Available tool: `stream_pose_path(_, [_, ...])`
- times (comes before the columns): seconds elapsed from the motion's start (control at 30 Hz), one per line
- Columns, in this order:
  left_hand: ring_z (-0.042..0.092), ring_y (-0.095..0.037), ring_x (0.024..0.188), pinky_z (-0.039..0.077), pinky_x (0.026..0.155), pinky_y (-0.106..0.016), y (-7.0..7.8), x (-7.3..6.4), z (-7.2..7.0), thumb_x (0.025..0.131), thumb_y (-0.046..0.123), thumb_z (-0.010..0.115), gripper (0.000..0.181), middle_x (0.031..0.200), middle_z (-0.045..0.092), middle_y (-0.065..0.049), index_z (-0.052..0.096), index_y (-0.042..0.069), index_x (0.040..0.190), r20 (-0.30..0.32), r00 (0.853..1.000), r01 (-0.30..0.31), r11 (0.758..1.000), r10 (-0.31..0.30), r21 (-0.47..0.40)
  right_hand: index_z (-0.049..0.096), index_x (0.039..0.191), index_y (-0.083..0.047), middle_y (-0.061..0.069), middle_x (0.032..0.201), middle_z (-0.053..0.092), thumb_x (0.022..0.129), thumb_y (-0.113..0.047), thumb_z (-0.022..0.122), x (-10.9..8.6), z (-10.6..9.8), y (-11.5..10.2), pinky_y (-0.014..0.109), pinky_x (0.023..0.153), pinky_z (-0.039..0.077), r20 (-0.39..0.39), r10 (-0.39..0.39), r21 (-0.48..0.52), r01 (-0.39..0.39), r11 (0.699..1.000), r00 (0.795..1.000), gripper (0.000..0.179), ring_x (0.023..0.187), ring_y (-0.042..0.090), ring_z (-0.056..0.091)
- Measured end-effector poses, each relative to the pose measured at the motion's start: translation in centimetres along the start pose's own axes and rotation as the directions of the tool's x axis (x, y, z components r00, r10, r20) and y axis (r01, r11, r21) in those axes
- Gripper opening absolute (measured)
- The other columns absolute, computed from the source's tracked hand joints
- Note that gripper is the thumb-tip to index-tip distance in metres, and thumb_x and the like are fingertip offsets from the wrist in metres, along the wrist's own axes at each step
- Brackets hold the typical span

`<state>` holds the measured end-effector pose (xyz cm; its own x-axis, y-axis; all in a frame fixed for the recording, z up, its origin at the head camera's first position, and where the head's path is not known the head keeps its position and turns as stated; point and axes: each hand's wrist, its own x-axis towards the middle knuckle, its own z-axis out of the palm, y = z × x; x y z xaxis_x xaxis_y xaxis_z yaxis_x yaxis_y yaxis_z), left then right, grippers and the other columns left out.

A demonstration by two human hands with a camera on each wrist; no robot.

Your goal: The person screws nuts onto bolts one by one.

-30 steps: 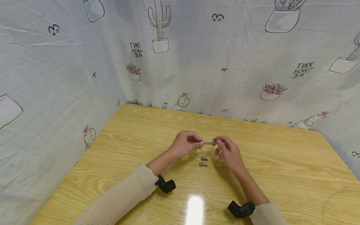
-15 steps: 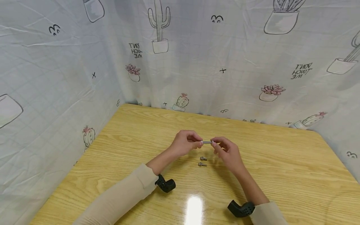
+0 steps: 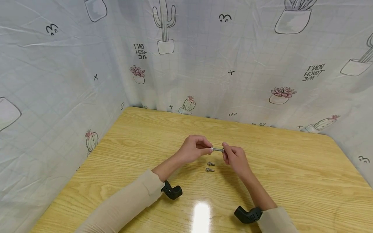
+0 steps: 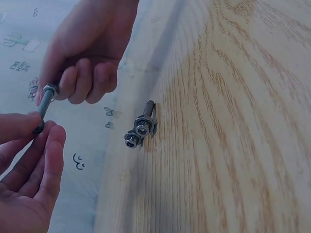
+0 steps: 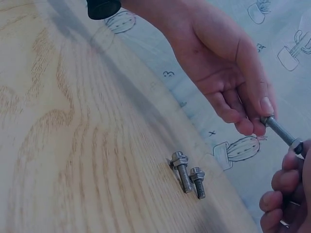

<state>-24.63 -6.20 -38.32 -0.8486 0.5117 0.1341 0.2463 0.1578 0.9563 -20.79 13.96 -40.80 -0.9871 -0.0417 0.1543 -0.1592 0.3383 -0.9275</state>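
Observation:
A long metal bolt (image 3: 217,149) spans the gap between both hands above the table. My left hand (image 3: 192,149) pinches its head end between thumb and fingers, which hide most of the head in the left wrist view. Near the bolt's other end sits a hex nut (image 4: 50,90). My right hand (image 3: 236,159) pinches that nut between thumb and index finger, its other fingers curled in. Below the hands, two shorter socket-head bolts lie side by side on the wood: a longer bolt (image 5: 181,171) and a smaller bolt (image 5: 198,182), each with a nut near its head.
The wood-grain table (image 3: 151,129) runs back to a white cactus-print cloth (image 3: 198,58) hanging behind and at the sides. Black wrist-worn devices, a left device (image 3: 172,191) and a right device (image 3: 248,215), sit at the cuffs. A bright glare marks the front of the tabletop.
My right hand's fingers have gone from an extended pinch at the bolt's end to a more curled one, thumb uppermost. The bolt and left hand have shifted slightly right; the lying bolts stay put.

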Motion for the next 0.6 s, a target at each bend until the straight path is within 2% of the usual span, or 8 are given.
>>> stream_pose_path(0.1, [0.07,-0.012,0.079,0.058,0.074,-0.025,-0.08,0.11,0.05,0.086,0.006,0.072,0.008,0.095,0.072,-0.012,0.072,0.004,0.094,-0.012,1.0,0.011,1.0,-0.011,0.003,0.058,0.072,0.01,0.005,0.054,0.047,0.103,-0.043,0.041,-0.01,-0.08,0.08,0.027,0.045,0.037,-0.04,0.019,-0.01,-0.019,1.0,0.999,0.063,0.046,0.01,0.039])
stream_pose_path(0.2, [0.07,-0.011,0.077,0.059,0.075,-0.031,-0.09,0.2,0.06,0.087,0.006,0.071,0.007,0.093,0.072,-0.011,0.073,0.005,0.094,-0.032,0.999,0.027,1.0,-0.026,0.009,0.064,0.092,0.006,0.012,0.074,0.058,0.103,-0.041,0.043,-0.1,-0.34,0.1,0.029,0.05,0.046,-0.055,0.014,0.008,-0.014,1.0,0.998,0.052,0.054,0.013,0.051])
stream_pose_path(0.33, [0.069,-0.011,0.076,0.059,0.078,-0.041,-0.15,0.23,-0.05,0.087,0.007,0.071,0.006,0.091,0.073,-0.01,0.072,0.006,0.093,-0.054,0.997,0.05,0.999,-0.05,0.01,0.063,0.114,-0.005,0.013,0.103,0.062,0.101,-0.028,0.052,-0.35,-0.73,0.09,0.033,0.056,0.053,-0.012,-0.074,0.021,0.074,0.997,0.997,0.029,0.067,0.018,0.061])
stream_pose_path(0.47, [0.07,-0.014,0.078,0.058,0.079,-0.045,-0.2,0.3,-0.15,0.088,0.007,0.07,0.006,0.091,0.072,-0.011,0.072,0.006,0.094,-0.061,0.996,0.066,0.998,-0.065,0.002,0.062,0.12,-0.007,0.016,0.107,0.062,0.097,-0.015,0.059,-0.47,-0.9,0.13,0.034,0.056,0.053,0.024,-0.176,0.001,0.176,0.984,0.984,0.025,0.071,0.02,0.063])
stream_pose_path(0.6, [0.071,-0.019,0.081,0.057,0.08,-0.046,-0.08,0.36,-0.17,0.088,0.008,0.07,0.008,0.093,0.072,-0.012,0.072,0.006,0.095,-0.053,0.996,0.072,0.997,-0.072,-0.007,0.062,0.118,-0.002,0.016,0.103,0.062,0.096,-0.011,0.06,-0.44,-0.93,0.09,0.032,0.054,0.051,0.023,-0.21,-0.009,0.211,0.978,0.977,0.024,0.07,0.025,0.062])
